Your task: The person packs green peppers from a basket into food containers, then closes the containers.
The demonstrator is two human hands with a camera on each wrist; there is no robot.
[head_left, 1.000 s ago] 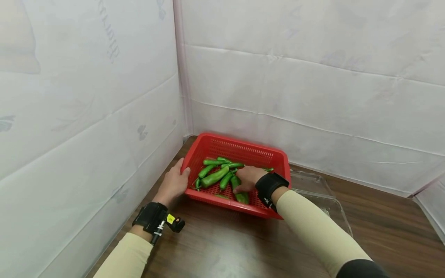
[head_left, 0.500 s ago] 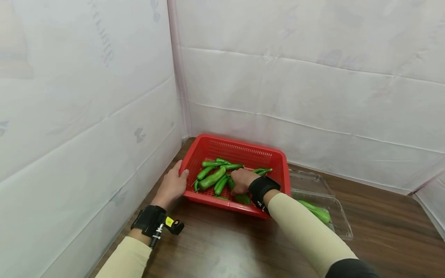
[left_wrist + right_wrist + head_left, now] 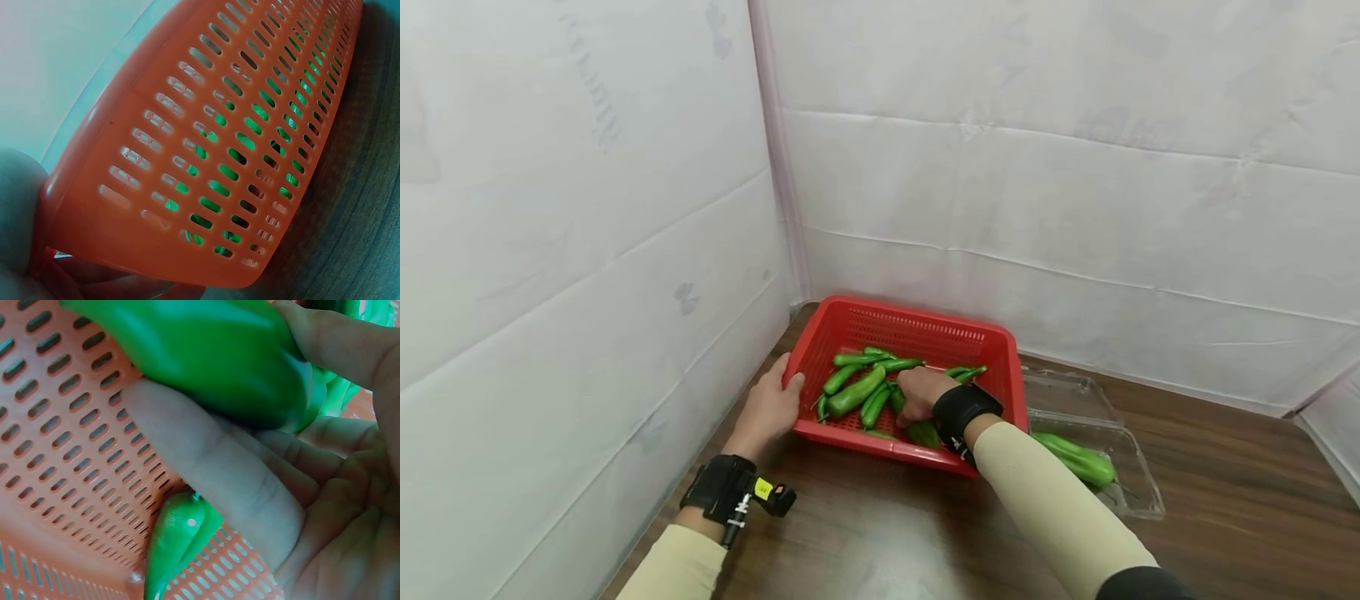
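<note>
Green pepper [image 3: 206, 356] sits in the red basket [image 3: 1000, 350], near-right part of the floor, already inside the right hand [image 3: 921, 393]. Wrist view shows fingers [image 3: 212, 469] curled under it and the thumb over the top, so a closed wrap on the pepper, not a pinch. Its long axis runs across the palm, roughly near-to-far along the basket floor; the fat end pokes out toward the near wall from under the hand [image 3: 925, 433]. A second, smaller pepper [image 3: 178, 540] lies on the mesh just below the fingers, touching or nearly so, not in the grip.

The rest of the pepper pile [image 3: 857, 387] lies just left of that hand, mostly slanted the same way.

Left hand [image 3: 769, 410] is on the basket's left wall, thumb hooked over the rim and fingers outside — holding the basket. It is well off the held pepper; the right hand is the one on it.

Right of the basket, touching or just beside it — a clear plastic tray [image 3: 1138, 492] with one more pepper [image 3: 1078, 460] in it, on the wooden table [image 3: 887, 533].
</note>
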